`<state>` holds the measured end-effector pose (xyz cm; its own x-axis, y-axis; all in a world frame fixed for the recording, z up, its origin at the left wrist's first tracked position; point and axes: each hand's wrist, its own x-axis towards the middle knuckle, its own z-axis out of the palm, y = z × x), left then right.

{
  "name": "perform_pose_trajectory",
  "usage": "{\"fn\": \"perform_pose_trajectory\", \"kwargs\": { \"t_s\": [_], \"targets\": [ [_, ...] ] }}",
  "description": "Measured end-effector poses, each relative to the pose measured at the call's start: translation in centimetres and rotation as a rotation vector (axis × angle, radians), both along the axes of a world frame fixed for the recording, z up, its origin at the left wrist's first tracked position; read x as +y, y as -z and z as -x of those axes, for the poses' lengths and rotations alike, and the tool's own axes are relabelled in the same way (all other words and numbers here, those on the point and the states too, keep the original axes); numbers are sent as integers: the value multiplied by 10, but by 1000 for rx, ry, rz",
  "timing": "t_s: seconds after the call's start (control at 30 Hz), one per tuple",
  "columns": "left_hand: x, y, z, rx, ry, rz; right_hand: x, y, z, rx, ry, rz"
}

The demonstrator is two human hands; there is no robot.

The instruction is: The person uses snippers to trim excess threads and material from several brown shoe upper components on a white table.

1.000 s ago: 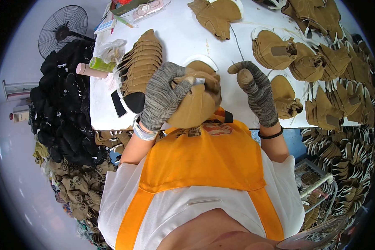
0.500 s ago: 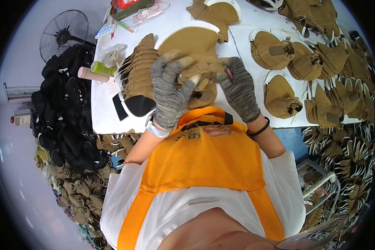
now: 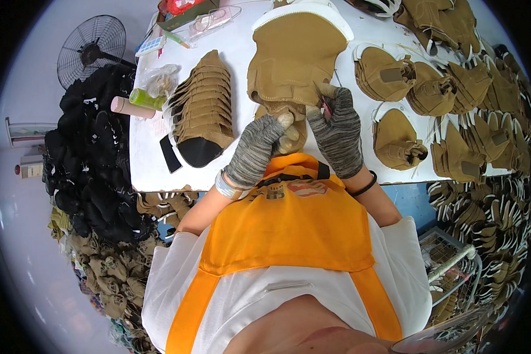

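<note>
"Piece first: where is the brown piece (image 3: 298,56) against the fingers?"

"It spreads ahead of both hands, toward the far edge of the worktop (image 3: 240,76), its white rim (image 3: 336,22) at the end away from the person. The narrow, bunched end comes down between the hands, near the middle of the near edge."

"And the fingers themselves?"

"The left hand (image 3: 256,147) has its fingers curled in on that bunched end, thumb and fingertips close together, the brown stuff caught among them. The right hand (image 3: 339,133) has thumb and forefinger nearly together at the piece's near right corner, touching it. Whether they pinch it, I cannot tell. Something small and pinkish shows at that palm, too small to make out."

"Any containers?"

"At the worktop's far left corner, a dark green box (image 3: 189,16) with something red in its top. Nearer, by the left edge, a clear plastic bag (image 3: 160,79) with pale contents I can't identify. Beside it lie a green bottle (image 3: 147,99) and a pink bottle (image 3: 133,108); their insides are hidden. Below the near edge, at the right, a wire basket (image 3: 439,242), brown pieces showing at its lower part."
</note>
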<state>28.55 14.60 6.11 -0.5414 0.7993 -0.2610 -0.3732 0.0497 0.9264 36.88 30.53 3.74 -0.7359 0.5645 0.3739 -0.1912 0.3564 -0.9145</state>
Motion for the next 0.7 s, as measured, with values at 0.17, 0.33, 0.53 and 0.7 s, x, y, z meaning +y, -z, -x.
{"fn": "perform_pose_trajectory", "kwargs": {
  "t_s": [0.17,0.33,0.53,0.7],
  "targets": [
    [-4,0,2,673,59,87,2,-10,-1,6,-15,136],
    [-6,2,5,765,78,-17,6,-11,-3,26,-9,138],
    [-3,-21,-5,315,49,75,16,-19,-9,-20,-33,195],
    [-5,-10,-1,431,34,72,19,-19,-8,42,-43,221]
  ]
}}
